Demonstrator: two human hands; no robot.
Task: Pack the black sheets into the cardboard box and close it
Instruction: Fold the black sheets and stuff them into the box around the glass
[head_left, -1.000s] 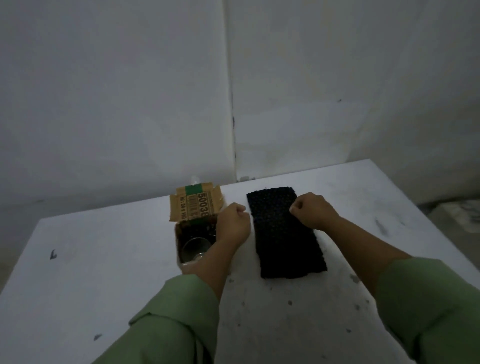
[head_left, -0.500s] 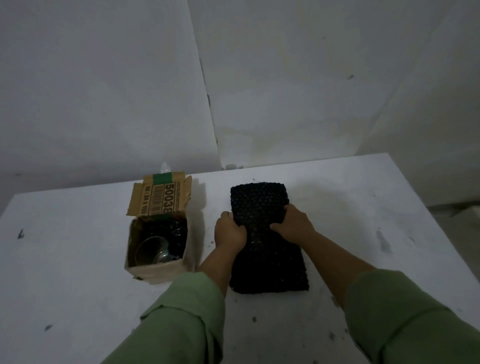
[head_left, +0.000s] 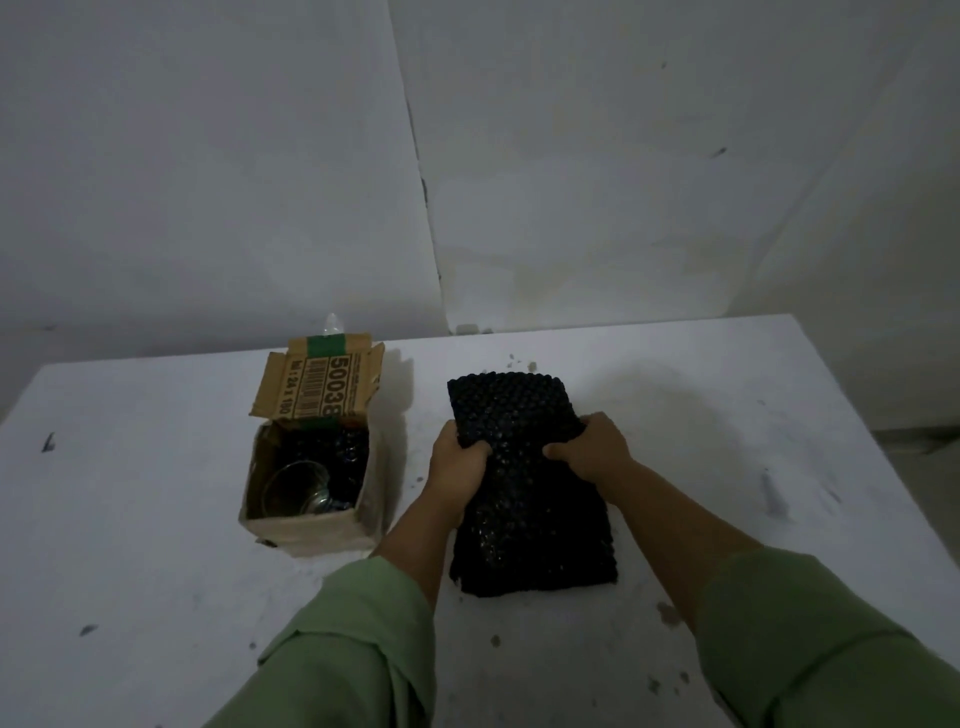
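A black bubbly sheet (head_left: 524, 514) lies on the white table, its far end lifted and bent up. My left hand (head_left: 460, 462) grips its left edge and my right hand (head_left: 589, 452) grips its right edge, fingers curled into the sheet near the middle. To the left stands the small cardboard box (head_left: 306, 530), its top flap (head_left: 319, 384) standing open at the back. Inside it I see another black sheet (head_left: 337, 447) and a clear glass (head_left: 296, 488).
The white table (head_left: 156, 571) runs to a wall at the back and ends in an edge at the right. A small clear object (head_left: 332, 323) pokes up behind the box flap. Dark specks dot the tabletop.
Both hands have moved from the sheet's far corners to its middle and closed on it; the far end now bends upward. The camera has tilted down and shifted.
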